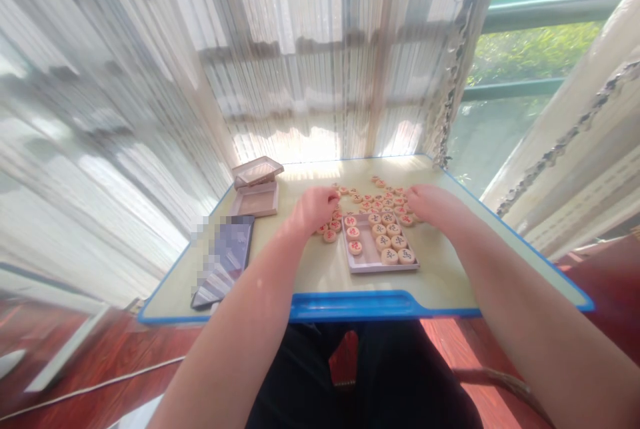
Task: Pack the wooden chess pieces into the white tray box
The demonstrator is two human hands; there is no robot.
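From where I stand, the shallow pale-pink rectangular box point(367, 252) sits on the cream, blue-edged counter point(445, 285) before the seated person, partly filled: three round wooden pieces with red characters point(353, 233) line its left side, eight round wooden pieces with black characters point(387, 242) fill two columns on its right, bare floor between. Beyond it spread loose round wooden pieces point(377, 202). The left hand point(319, 206), fingers curled, is by those at the box's far left; the right hand point(425, 203), also curled, reaches those at its far right; I can't tell whether either grips one. Left of and beyond the box lies a matching shallow tray point(255, 201), its floor bare.
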